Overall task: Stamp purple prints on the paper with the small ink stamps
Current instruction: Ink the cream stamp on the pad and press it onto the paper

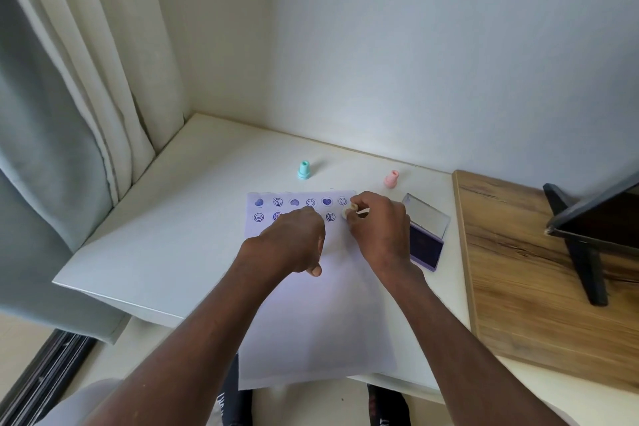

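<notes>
My right hand (377,232) pinches a small cream round stamp (348,212) on the white paper sheet (311,322), second row of purple prints (326,201); my left hand (294,242), fingers curled shut, pins the sheet.

soft daylight from left curtain (52,114); faint shadows, wide-angle edge bending, mild blur.

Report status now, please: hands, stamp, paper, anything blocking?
Right hand holds cream stamp at second row's right end. Left hand rests on paper, covering some prints. Ink pad open beside right hand. Nothing blocking.
</notes>
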Demonstrator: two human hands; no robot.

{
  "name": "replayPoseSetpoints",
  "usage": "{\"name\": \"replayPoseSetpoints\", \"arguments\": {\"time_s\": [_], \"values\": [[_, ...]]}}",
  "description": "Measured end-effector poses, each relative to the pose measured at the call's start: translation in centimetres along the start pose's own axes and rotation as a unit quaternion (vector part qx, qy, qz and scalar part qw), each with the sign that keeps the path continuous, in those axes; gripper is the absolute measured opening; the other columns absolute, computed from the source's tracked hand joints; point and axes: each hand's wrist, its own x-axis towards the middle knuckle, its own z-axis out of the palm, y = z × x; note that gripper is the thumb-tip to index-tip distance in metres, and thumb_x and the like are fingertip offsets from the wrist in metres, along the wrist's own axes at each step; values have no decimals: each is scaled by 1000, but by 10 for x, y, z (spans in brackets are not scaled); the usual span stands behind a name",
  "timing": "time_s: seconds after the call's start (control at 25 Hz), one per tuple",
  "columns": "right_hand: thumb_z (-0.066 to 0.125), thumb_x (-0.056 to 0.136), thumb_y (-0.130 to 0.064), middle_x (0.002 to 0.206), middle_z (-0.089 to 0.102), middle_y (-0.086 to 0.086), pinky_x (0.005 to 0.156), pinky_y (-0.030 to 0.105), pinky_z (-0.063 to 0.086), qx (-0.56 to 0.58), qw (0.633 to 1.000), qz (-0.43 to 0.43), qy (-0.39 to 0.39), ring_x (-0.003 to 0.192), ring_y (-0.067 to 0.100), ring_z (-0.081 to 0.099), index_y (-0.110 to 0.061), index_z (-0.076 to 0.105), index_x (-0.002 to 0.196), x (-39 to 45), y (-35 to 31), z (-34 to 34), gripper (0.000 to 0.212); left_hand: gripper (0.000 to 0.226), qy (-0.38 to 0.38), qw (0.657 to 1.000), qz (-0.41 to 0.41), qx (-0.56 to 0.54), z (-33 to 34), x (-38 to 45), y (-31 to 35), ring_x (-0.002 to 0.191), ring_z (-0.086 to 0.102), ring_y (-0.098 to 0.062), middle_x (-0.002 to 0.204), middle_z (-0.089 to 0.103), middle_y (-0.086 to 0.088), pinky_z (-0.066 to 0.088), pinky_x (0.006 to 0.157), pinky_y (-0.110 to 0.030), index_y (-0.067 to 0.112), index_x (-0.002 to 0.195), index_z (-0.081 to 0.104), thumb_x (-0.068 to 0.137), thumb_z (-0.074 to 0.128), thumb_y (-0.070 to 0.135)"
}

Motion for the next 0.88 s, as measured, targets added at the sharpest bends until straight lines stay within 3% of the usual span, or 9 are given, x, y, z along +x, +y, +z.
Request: {"name": "replayPoseSetpoints", "arguments": {"time_s": [0.12,0.36,0.48,0.64,0.72,0.8,0.88], "values": [[76,87,-18,95,81,3,71,27,43,-22,1000,-21,4,86,28,74,-17,80,100,-2,-1,1,14,32,-7,1000,-1,6,-2,0,3,100,56,-25,126,57,-4,41,74,-32,11,104,75,75,90,15],[73,88,-18,99,80,7,69,35,50,-87,996,-19,-18,93,38,70,-20,80,102,4,-6,1,16,32,-14,1000,-12,19,-2,0,6,94,50,-24,124,56,-5,42,74,-33,10,104,75,76,90,16],[71,89,-19,104,80,7,73,34,48,-119,992,-50,-9,96,37,71,-23,80,107,3,-6,3,20,34,-10,1000,-13,18,-3,-1,8,99,54,-27,124,56,-5,44,77,-34,10,105,74,76,90,17],[66,91,-22,108,75,10,76,39,52,-126,992,-16,-27,98,41,68,-28,77,112,4,-3,3,25,38,-13,999,-21,31,-5,-3,15,112,57,-30,128,53,-6,45,80,-35,9,109,73,77,89,20],[65,90,-19,102,74,12,70,38,50,-132,990,-32,-34,93,44,67,-25,77,106,4,-5,3,21,37,-17,999,-27,40,-7,-5,17,102,57,-29,129,52,-7,45,77,-36,8,109,73,77,89,19],[66,88,-19,96,74,12,65,35,45,-126,990,-30,-48,89,44,68,-24,78,100,8,-7,-1,17,36,-28,998,-31,36,-10,-6,19,78,53,-22,128,52,-6,44,72,-34,8,109,72,78,88,19],[74,84,-25,102,77,7,70,32,48,-66,995,31,-68,95,39,69,-29,79,95,13,-4,-8,14,37,-40,998,-40,29,-13,-6,19,67,51,-18,126,54,-5,45,69,-33,9,110,72,79,88,22]]}}
